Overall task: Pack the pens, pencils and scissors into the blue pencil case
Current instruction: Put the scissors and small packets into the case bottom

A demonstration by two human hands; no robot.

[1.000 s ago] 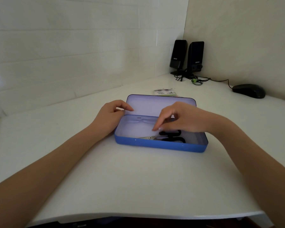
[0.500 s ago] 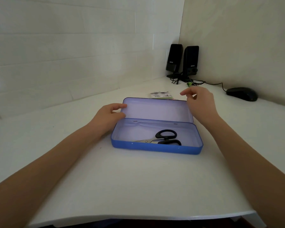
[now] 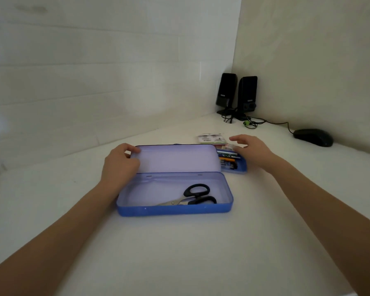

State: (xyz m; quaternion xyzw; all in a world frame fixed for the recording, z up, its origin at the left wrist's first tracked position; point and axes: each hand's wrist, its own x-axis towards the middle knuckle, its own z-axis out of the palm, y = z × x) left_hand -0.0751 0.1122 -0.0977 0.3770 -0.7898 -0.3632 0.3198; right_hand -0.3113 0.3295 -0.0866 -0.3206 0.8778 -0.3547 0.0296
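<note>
The blue pencil case [image 3: 173,210] lies open on the white desk, its lid [image 3: 177,158] standing up at the back. Black-handled scissors [image 3: 195,196] lie inside at the right. My left hand [image 3: 120,165] grips the lid's left end. Behind the lid to the right, a small blue tray [image 3: 241,166] holds pens and pencils [image 3: 228,158]; most of it is hidden by the lid. My right hand [image 3: 252,149] hovers over that tray with fingers spread, holding nothing.
A small printed packet [image 3: 210,138] lies behind the tray. Two black speakers [image 3: 236,96] with cables stand in the corner, and a black mouse [image 3: 313,137] sits at the right wall. The desk's front edge is near the bottom.
My right hand left the scissors in the case and moved back right, past the lid to the tray. The view tilted, bringing the tray of pens into sight. Left hand stays on the lid.
</note>
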